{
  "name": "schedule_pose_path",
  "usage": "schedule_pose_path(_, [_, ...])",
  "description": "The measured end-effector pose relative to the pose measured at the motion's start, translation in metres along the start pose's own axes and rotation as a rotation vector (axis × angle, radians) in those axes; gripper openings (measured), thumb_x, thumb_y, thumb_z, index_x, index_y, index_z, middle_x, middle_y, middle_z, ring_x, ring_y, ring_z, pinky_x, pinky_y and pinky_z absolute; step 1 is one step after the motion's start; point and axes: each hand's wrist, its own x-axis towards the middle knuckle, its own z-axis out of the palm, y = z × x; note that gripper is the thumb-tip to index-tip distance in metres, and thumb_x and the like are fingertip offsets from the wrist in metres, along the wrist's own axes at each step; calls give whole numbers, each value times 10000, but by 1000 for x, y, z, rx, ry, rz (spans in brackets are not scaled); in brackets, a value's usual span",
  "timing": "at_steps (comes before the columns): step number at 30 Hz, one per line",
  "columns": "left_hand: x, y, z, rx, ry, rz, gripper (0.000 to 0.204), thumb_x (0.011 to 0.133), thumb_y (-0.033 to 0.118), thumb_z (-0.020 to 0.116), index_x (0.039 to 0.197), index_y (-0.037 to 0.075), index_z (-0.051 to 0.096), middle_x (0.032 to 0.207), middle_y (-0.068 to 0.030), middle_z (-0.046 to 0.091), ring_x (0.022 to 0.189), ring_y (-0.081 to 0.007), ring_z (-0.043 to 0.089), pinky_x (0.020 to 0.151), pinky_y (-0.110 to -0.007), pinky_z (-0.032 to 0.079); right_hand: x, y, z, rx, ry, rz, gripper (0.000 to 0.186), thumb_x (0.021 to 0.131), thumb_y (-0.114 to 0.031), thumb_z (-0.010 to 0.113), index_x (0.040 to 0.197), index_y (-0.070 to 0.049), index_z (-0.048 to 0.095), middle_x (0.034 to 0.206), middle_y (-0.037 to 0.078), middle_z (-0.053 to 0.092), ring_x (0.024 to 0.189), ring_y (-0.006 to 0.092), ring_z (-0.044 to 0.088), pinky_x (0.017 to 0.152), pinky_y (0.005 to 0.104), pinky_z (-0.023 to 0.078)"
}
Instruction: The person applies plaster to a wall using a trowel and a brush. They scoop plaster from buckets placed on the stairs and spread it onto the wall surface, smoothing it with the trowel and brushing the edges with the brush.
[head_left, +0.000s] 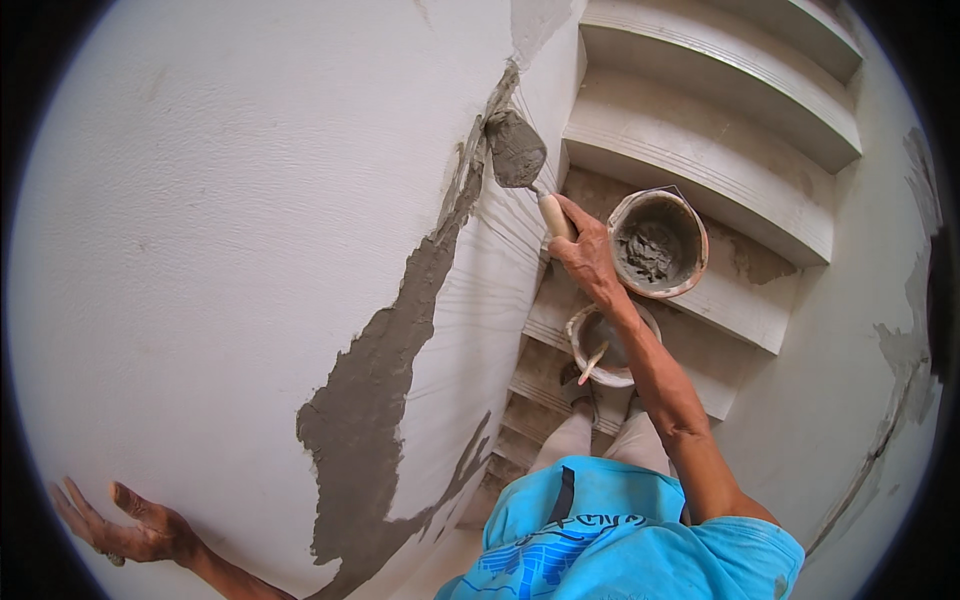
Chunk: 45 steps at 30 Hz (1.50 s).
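My right hand (pixel 585 245) is closed round the pale handle of a trowel (pixel 553 214). Grey wet mortar (pixel 516 150) covers the trowel's blade, which is at the upper end of a rough mortar strip (pixel 375 390) on the white wall (pixel 230 220). That strip widens downward and has ragged edges. At the lower left, my left hand (pixel 140 528) is open, fingers stretched out and apart, beside the wall; whether it touches the wall I cannot tell. Right of my right hand, a bucket (pixel 700 262) with mortar inside stands on a step.
A second bucket (pixel 652 325), with a pale-handled brush or tool (pixel 593 362) leaning in it, stands just before my feet, partly behind my forearm. Stairs (pixel 700 120) rise toward the upper right. Along the right side, another wall (pixel 850 340) has grey patches and a crack.
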Motion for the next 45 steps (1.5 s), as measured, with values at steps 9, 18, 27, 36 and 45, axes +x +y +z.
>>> schedule_pose_path(9, [-16,-11,4,-59,8,-41,484,1040,464,466,1319,88,589,1382,-105,600,1339,-298,498,1135,-510,404,-31,-62,74,-376,1,5,905,699,46,690,1508,31,285,1068,211,507,926,388,598,779,455,526])
schedule_pose_path(18, [-18,-19,9,-48,55,17,490,1040,462,469,1279,57,607,1346,-99,631,1322,-274,517,1128,-481,411,-55,-92,77,-341,-74,59,901,706,9,675,1516,21,279,1028,214,508,924,403,585,787,464,517])
schedule_pose_path(27, [-9,-11,7,-35,74,12,495,1038,471,467,1293,73,612,1396,-104,595,1374,-294,473,1156,-533,365,-71,-73,21,-159,-2,1,749,693,-58,669,1416,3,481,1043,237,613,916,407,639,822,456,514])
schedule_pose_path(36, [-7,-6,8,-63,67,-8,477,1042,467,458,1283,82,604,1399,-98,593,1400,-298,445,1180,-552,325,-7,-20,25,-132,79,-22,759,655,-100,635,1405,-40,536,976,181,610,877,338,603,814,394,490])
schedule_pose_path(45, [-9,-19,6,77,55,71,435,1040,410,494,1260,54,614,1353,-158,624,1321,-349,539,1065,-582,452,-50,-23,6,193,-93,13,756,625,-110,630,1377,-48,583,1035,174,651,937,279,630,881,343,499])
